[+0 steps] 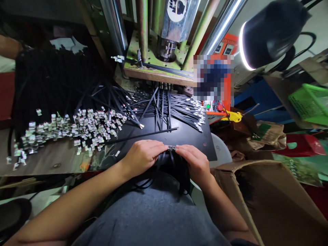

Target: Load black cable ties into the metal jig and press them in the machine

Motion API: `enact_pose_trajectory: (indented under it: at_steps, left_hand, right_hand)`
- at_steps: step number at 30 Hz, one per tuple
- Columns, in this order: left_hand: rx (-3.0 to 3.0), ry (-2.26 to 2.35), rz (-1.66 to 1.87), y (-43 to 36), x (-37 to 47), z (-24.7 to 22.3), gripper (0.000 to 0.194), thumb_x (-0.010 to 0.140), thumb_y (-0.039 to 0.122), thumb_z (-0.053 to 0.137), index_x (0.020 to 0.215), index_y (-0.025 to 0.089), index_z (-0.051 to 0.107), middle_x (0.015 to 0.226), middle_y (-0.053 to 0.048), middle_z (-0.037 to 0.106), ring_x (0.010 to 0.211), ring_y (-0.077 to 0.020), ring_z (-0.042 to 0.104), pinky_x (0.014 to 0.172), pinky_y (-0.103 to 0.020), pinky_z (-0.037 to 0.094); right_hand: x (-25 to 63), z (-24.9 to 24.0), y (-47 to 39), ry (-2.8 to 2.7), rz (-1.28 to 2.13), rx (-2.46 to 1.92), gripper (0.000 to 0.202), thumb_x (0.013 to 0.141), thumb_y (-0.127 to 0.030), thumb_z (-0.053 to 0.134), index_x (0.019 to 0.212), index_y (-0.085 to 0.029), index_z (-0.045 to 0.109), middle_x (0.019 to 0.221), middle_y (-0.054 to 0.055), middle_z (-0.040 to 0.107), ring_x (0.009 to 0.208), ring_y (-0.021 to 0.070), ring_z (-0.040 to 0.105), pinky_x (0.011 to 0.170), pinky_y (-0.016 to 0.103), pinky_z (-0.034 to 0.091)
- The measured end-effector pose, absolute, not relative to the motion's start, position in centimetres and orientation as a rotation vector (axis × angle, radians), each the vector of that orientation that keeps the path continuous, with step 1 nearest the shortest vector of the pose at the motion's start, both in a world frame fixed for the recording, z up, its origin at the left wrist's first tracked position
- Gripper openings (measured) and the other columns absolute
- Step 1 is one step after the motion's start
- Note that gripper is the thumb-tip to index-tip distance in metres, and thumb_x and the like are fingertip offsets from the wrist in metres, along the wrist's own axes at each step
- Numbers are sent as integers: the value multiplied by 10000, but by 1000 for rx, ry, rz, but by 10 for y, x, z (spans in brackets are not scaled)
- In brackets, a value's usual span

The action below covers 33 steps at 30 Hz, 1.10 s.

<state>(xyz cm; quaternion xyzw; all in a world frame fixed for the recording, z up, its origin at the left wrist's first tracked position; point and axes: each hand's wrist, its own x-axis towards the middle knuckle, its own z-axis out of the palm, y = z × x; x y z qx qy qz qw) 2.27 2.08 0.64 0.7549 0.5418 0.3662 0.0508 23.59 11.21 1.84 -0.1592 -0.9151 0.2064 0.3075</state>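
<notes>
Close to my body, my left hand and my right hand meet at small shiny metal clips, the fingertips of each closed on them from either side. Black straps hang from the clips between my hands and over my lap. Just beyond, several black straps lie on the dark work surface. A big heap of black straps with silver metal ends covers the left side.
A green press with steel columns stands ahead. An orange control box is beside it, partly pixelated. A black lamp hangs upper right. An open cardboard box and a green basket are on the right.
</notes>
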Motion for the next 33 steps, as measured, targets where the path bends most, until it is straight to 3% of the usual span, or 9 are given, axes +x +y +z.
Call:
enact_pose_trajectory:
  at_steps: [5,11,17,21,26,29,33]
  left_hand:
    - [2345,1625,1154,21,21,4,280,896,106,489,1063,169,706,1011,-48,754,912,-176,721,834,-312,596]
    - [2338,1600,1264,15,22,-13,347,879,62,494,1143,189,679,1082,-63,740,1047,-192,693,919,-364,581]
    - [2250,1653,1071,9,18,0,361,929,92,482,1241,179,642,1165,-102,666,1093,-193,654,947,-347,575]
    - [2025,1701,1152,3,12,7,414,927,53,463,1270,215,628,1144,-83,617,1130,-172,629,972,-308,552]
    - [1875,1692,1225,10,17,0,191,899,121,577,1040,204,675,1035,-21,719,943,-139,694,860,-244,562]
    - [1849,1749,1154,16,19,1,176,880,115,573,1016,196,651,935,7,727,777,-113,690,748,-213,551]
    - [1931,1752,955,20,18,10,195,881,79,517,982,202,630,897,28,700,781,-113,667,744,-220,509]
  right_hand:
    - [235,21,112,-2479,562,-339,296,939,-67,478,1123,-182,679,1090,99,728,1000,206,689,885,367,582]
    - [253,10,120,-2233,871,-685,206,932,-135,573,1060,-243,694,1033,40,732,963,178,694,866,337,584]
    - [249,13,118,-2382,573,-549,259,932,-109,549,1115,-241,676,1029,45,737,933,202,651,845,393,562]
    - [245,16,114,-2490,391,-493,291,946,-71,490,1119,-218,673,1061,63,736,904,204,643,837,399,544]
    - [255,9,118,-2406,608,-620,288,952,-103,500,1107,-243,698,1168,82,658,977,175,640,838,344,576]
    - [263,5,122,-2268,679,-717,323,940,-87,507,1123,-270,699,1134,71,632,995,160,647,865,328,577]
    - [262,-4,124,-2205,759,-615,337,906,-45,559,1152,-252,660,1060,47,698,1029,173,660,950,361,555]
